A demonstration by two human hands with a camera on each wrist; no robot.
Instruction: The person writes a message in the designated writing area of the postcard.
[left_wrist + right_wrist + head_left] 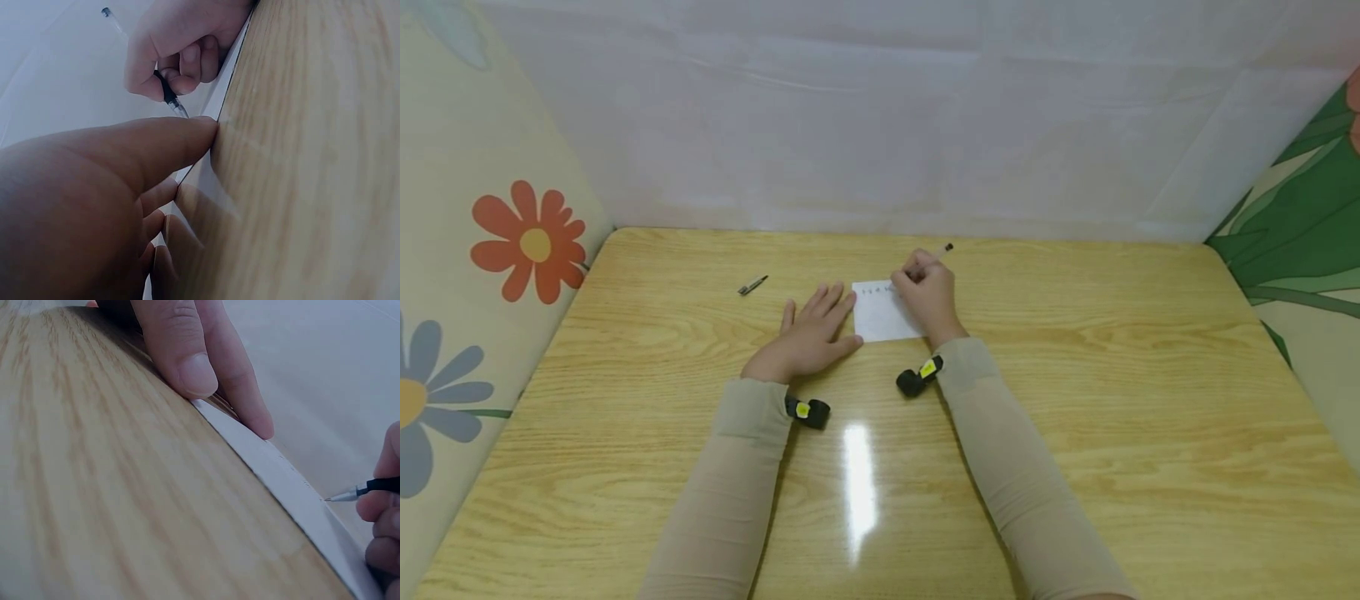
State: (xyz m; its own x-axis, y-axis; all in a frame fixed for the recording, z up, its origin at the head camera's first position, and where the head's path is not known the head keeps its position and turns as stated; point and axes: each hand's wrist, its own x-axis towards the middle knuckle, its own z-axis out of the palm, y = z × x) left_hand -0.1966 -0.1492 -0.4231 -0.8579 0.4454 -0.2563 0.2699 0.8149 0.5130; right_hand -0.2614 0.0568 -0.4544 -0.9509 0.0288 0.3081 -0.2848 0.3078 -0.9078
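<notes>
Right hand (931, 298): grip narrow, pinching pen (378, 485), tip at the row of marks near white paper's (883, 318) far edge. Paper flat on wood-grain surface (1142, 358), between hands. Left hand (808, 337): grip wide, thumb and forefinger on paper's left edge. Small slim item (752, 285) beyond it, leftward.

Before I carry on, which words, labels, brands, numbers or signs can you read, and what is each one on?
No text can be read in any view.
Paper: a row of small handwritten marks along its far edge, too small to read.
Black wrist devices: yellow patches; any print there is too small to read.
Pen: no lettering can be made out.
</notes>
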